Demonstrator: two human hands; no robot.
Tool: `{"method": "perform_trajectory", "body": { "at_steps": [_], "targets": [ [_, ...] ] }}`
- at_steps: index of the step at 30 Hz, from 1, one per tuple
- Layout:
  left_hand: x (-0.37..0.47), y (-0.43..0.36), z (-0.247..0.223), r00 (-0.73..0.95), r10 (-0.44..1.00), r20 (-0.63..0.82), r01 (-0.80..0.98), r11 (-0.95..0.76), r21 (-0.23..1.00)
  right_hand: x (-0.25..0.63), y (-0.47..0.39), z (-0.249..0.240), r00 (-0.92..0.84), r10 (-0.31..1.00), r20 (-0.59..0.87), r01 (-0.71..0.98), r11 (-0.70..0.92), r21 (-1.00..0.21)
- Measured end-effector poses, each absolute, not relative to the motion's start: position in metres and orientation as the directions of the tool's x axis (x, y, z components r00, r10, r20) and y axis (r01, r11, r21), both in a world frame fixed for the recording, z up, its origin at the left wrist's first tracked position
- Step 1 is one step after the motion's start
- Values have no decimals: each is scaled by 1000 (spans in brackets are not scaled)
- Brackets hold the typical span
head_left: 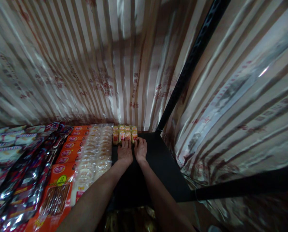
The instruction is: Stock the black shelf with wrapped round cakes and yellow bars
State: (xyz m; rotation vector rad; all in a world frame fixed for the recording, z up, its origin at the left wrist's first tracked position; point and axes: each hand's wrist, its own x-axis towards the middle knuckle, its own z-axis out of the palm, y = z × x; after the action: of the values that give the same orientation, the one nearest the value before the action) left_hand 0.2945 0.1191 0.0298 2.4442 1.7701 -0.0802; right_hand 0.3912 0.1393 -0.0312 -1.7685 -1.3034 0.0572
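Observation:
Small yellow packs (122,132) with red-and-white labels stand in tight rows at the back of a black shelf (158,161). My left hand (125,154) reaches forward with its fingers extended against the front row. Beside it, my right hand (140,149) rests at the front right corner of the group, its fingers slightly bent and touching the end pack. Neither hand appears wrapped around a pack. The fingertips partly cover the labels of the front packs.
Left of the yellow packs lie rows of clear-wrapped pale food packs (94,151), orange snack packets (61,180) and dark shiny bags (30,183). A black upright post (180,87) rises at the back right corner. Striped printed sheeting (97,64) hangs behind.

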Motion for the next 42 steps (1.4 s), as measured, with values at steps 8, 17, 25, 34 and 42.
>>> {"method": "perform_trajectory", "body": {
  "at_steps": [8, 17, 25, 34, 42],
  "targets": [
    [297, 119, 34, 297, 942, -159, 954, -285, 93, 393, 141, -33, 427, 802, 417, 727, -30, -686],
    [297, 107, 34, 262, 954, -145, 960, -242, 140, 397, 124, -34, 418, 778, 469, 725, 25, -688],
    [295, 65, 43, 278, 961, -7, 925, -266, 273, 390, 66, -17, 424, 792, 440, 679, 43, -733],
    [250, -72, 21, 383, 921, 69, 627, -314, 713, 360, -90, -28, 362, 860, 359, 572, 99, -814],
    [194, -108, -33, 429, 866, -255, 838, -276, 471, 335, -118, -72, -6, 999, -43, 795, -22, -606]
  ]
}}
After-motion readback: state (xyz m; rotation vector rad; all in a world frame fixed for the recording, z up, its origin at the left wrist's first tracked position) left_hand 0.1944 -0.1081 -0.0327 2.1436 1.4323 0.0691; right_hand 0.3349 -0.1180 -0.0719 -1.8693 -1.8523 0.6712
